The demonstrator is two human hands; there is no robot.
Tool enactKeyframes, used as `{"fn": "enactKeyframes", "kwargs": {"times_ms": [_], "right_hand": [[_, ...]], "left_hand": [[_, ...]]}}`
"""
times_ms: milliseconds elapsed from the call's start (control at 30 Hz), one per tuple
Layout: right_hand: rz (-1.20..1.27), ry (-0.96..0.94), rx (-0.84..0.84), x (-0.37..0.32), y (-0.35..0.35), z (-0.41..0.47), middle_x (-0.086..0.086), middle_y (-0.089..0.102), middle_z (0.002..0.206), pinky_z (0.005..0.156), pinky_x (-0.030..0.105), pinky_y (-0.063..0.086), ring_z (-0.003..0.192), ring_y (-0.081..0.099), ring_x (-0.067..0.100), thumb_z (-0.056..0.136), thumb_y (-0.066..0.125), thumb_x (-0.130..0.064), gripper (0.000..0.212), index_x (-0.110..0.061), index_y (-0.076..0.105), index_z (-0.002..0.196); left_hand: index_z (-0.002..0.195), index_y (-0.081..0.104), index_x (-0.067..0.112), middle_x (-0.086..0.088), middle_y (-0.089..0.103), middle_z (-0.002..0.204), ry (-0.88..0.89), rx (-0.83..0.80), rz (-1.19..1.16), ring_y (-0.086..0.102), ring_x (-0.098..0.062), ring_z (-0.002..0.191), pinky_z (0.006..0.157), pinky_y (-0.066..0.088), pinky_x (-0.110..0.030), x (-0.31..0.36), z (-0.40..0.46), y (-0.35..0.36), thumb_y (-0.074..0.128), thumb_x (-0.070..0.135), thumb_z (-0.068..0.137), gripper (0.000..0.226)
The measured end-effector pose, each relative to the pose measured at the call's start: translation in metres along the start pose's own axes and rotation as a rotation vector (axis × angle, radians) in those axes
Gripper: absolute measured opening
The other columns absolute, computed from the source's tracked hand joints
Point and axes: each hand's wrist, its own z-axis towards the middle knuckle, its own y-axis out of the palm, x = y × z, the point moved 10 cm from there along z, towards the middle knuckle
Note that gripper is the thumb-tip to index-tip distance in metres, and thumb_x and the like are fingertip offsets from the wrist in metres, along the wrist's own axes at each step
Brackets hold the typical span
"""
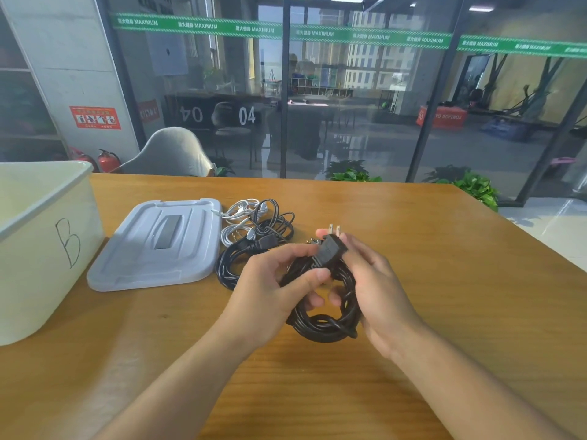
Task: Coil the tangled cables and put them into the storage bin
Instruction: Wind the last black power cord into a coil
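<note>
A coiled black power cable (320, 327) hangs between both hands above the wooden table (428, 249). My left hand (270, 290) grips the coil's upper left side. My right hand (378, 287) holds the coil's right side, with its fingers at the black plug (330, 249), whose metal prongs point up. Behind the hands lies a pile of other cables: a black coil (232, 262), a thinner black cable (276, 223) and white cables (238, 217). The white storage bin (41, 236), marked "B", stands at the left edge.
The bin's grey lid (158, 242) lies flat between the bin and the cable pile. A grey chair (171, 154) stands behind the table, in front of a glass wall. Green plants (473, 185) grow at the far right.
</note>
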Motion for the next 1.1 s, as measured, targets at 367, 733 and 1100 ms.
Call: {"fn": "enactKeyframes", "kwargs": {"times_ms": [367,733,1100], "right_hand": [[-0.323,-0.204,-0.049,-0.001,0.007,0.002,-0.006,0.063,0.09,0.064,0.026,0.049,0.069,0.062,0.013,0.099,0.053,-0.052,0.036,-0.033,0.058,0.13],[-0.573,-0.119,-0.027,0.027,-0.019,0.012,-0.011,0.06,0.116,0.094,0.04,0.056,0.098,0.07,0.012,0.104,0.049,-0.053,0.05,-0.06,0.031,0.15],[-0.971,-0.161,-0.156,0.026,-0.011,-0.02,-0.035,0.023,0.153,0.117,0.017,0.022,0.14,0.021,-0.017,0.108,0.042,-0.05,0.061,-0.055,0.01,0.16]], "left_hand": [[0.111,0.067,0.023,-0.002,0.079,0.09,0.032,0.153,-0.001,0.071,-0.022,0.057,0.054,0.057,-0.028,0.0,0.0,-0.016,0.082,0.031,0.081,0.034],[0.147,0.044,0.033,0.015,0.048,0.139,0.132,-0.079,0.546,0.057,0.007,0.118,0.098,0.036,-0.002,-0.012,-0.006,0.008,0.084,0.039,0.085,0.074],[0.164,0.022,0.027,0.015,0.026,0.166,0.151,-0.113,0.727,0.02,0.011,0.149,0.118,0.017,-0.008,-0.014,-0.018,0.015,0.062,0.081,0.077,0.11]]}}
